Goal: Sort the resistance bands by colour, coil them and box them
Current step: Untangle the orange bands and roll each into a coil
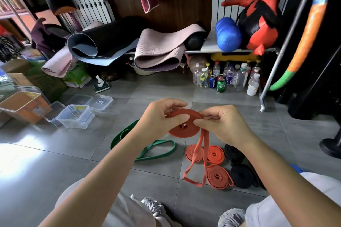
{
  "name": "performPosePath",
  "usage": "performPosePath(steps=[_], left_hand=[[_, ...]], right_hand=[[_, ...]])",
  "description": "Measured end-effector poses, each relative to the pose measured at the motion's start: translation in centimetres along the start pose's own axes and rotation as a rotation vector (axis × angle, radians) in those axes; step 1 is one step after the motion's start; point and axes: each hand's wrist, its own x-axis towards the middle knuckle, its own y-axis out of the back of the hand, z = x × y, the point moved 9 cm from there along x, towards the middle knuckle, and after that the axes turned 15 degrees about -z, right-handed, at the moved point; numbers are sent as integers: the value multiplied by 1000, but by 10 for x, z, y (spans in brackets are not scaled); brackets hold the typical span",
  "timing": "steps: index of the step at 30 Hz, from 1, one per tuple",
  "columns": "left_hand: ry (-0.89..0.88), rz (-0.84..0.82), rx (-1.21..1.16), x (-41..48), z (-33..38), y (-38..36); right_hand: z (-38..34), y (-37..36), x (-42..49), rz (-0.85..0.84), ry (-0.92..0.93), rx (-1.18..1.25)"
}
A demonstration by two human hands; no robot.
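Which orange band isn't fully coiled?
The orange rubber resistance band gripped by the left hand and right hand: its tail hangs loose. The three orange coils on the floor lie wound up.

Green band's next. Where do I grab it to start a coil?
Pinch the green band at its rounded right end, from above, probably: it lies flat and uncoiled, that bend is exposed beside the orange coils, while the rest runs behind the left forearm.

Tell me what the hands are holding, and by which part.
One partly coiled orange band. The left hand grips the coil's left side; the right hand pinches its right side, where the loose tail hangs.
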Motion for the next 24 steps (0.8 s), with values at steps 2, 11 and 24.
performPosePath(steps=[2,11,24], left_hand=[[-17,-10,52,1,6,0],[-41,-60,125,2,8,-8],[-78,115,-312,-1,-11,1]], right_hand=[[-3,-2,2,-10,4,-20],[0,1,1,6,-16,-57],[16,6,-13,63,-57,137]])
